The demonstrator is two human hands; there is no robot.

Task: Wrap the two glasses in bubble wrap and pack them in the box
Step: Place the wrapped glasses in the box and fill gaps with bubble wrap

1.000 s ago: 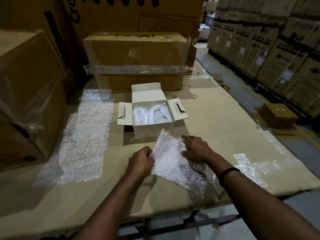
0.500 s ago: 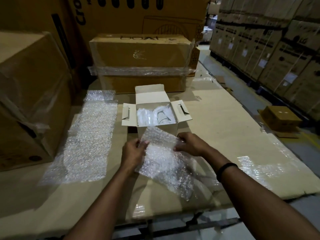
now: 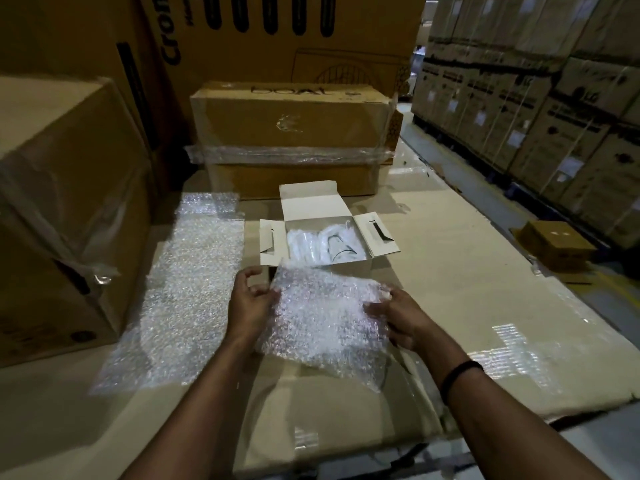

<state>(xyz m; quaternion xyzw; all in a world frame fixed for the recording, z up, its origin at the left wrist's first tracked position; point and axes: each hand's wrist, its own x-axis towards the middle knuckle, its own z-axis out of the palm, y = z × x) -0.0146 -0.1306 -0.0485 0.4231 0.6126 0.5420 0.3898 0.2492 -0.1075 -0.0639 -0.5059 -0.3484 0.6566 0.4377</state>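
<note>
Over cardboard (image 3: 450, 271), wrap (image 3: 322, 320) spans left hand (image 3: 251, 306), right hand (image 3: 401, 320).

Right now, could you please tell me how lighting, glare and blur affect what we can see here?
Head view: dim, warm light overall. Head view: glare whitens the held bubble wrap and the contents of the white box, hiding detail. Head view: the fingers of the right hand look slightly smeared. Head view: wide-angle distortion bends the stacked cartons.
</note>
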